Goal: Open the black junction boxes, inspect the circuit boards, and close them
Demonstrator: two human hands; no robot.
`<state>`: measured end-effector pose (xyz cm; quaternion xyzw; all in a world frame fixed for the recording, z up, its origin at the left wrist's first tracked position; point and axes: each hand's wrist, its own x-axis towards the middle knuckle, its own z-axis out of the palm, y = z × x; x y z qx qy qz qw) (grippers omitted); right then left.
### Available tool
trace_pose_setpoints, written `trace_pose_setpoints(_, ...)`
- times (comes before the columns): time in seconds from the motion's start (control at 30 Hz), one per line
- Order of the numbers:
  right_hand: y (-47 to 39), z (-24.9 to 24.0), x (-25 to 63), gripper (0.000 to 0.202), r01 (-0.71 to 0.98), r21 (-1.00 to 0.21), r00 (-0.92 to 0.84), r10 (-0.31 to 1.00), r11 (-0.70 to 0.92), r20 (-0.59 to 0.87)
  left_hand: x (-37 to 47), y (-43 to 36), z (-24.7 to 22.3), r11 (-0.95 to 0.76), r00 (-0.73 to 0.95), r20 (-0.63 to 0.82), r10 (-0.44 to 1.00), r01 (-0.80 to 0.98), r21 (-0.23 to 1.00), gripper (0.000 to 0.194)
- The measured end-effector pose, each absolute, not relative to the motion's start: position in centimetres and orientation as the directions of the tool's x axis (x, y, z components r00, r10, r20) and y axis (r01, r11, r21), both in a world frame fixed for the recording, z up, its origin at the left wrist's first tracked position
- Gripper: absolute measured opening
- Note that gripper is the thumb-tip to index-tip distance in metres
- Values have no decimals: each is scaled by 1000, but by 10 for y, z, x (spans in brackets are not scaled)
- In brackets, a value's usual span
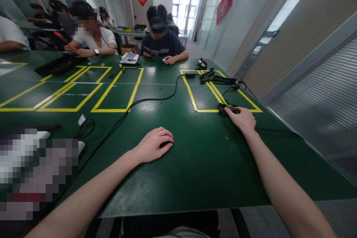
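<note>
My left hand rests on the green table, its fingers slightly bent and the thumb apart from them, with nothing visible in it. My right hand is farther forward on the right, its thumb and fingers closed on a small black part with wires at the front line of a yellow taped box. The fingers hide some of this part. A thin cable runs from near it up to a black elongated device lying behind. Another dark jointed piece lies at that device's left end.
A black cable crosses the table from the left front to the dark pieces. A black-and-white block lies behind them. Blurred items lie at my left. Across the table, people handle tools near a black tray and a white box.
</note>
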<state>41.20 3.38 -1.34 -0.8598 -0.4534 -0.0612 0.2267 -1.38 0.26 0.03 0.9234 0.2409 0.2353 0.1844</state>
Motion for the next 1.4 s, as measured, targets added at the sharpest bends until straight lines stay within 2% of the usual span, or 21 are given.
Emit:
trace_pose_setpoints(0.1,36,-5,389,58,785,-293,615,741,-545,269,-14,3,1,-817,773,347,531,359,450,20)
trace_pose_setpoints(0.27,34,2,363,44,858,-278,499,829,-432,253,-14,3,1,-817,773,346,531,359,451,20)
trace_pose_setpoints(0.37,31,0,344,40,915,-333,320,912,-228,256,-14,3,0,-817,773,345,532,362,449,20)
trace_pose_setpoints(0.5,20,-2,302,33,860,-473,-70,962,192,263,-13,2,2,-814,761,366,536,351,463,19)
trace_pose_setpoints(0.63,-7,2,254,33,629,-567,-483,839,532,252,-14,-2,9,-834,697,488,524,306,458,17)
trace_pose_setpoints(0.7,-22,5,235,34,514,-583,-636,736,629,233,-15,-5,12,-864,706,525,476,265,428,23)
trace_pose_setpoints(0.77,-34,7,222,32,455,-580,-715,665,676,215,-15,-8,13,-869,749,477,460,270,415,28)
trace_pose_setpoints(0.9,-41,7,216,35,508,-495,-717,665,705,211,-15,-8,14,-829,797,304,522,390,401,40)
trace_pose_setpoints(0.97,-39,5,218,35,548,-440,-698,679,711,228,-15,-6,16,-832,812,265,519,409,376,42)
trace_pose_setpoints(1.1,-36,4,223,38,580,-350,-687,672,736,274,-17,-4,20,-853,829,269,491,395,341,46)
trace_pose_setpoints(1.2,-36,5,225,41,574,-343,-682,666,743,301,-18,-4,21,-853,828,266,493,401,334,50)
trace_pose_setpoints(1.4,-34,5,222,29,629,-342,-620,716,698,322,-17,-1,14,-847,810,291,509,411,336,35)
